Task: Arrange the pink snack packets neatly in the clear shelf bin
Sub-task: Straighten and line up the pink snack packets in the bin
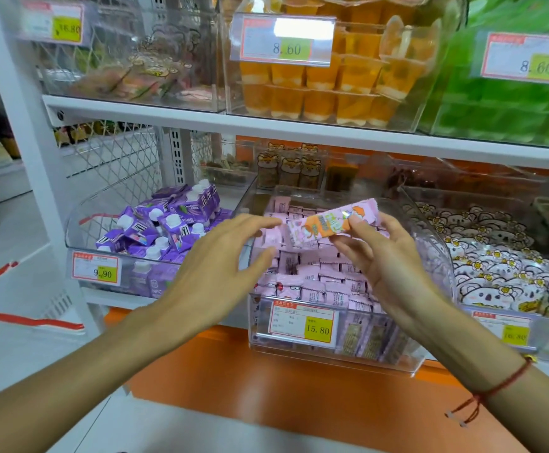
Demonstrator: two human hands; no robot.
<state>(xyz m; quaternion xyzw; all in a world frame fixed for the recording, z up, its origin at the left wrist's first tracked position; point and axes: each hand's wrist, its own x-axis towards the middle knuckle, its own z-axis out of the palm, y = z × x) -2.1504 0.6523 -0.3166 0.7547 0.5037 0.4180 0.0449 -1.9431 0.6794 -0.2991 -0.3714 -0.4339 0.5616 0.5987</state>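
Pink snack packet (pixel 330 220) is being held above the middle of the clear shelf bin (pixel 335 356), lying roughly level, printed face up. Right hand (pixel 384 253) is pinching its right end between thumb and fingertips. Left hand (pixel 216 263) is hovering just left of the packet, fingers spread and relaxed, gripping nothing; whether a fingertip is touching the packet's left end cannot be told.

Progress, as judged: mid-task. The packets in the bin (pixel 315 282) are already lying in rough rows, mostly plain side up, filling it nearly to the front rim. The held packet is not yet placed, and a few near the front are sitting askew, so tidying is left.

Room: the bin's top is standing open toward the person; the shelf above (pixel 266 125) is limiting lift at the far end. Left wall is sitting beside the purple cartons (pixel 168 223); the curved right wall is standing close to the bin of white bear-print packets (pixel 495 273). The price tag (pixel 302 323) is covering the bin's near face.
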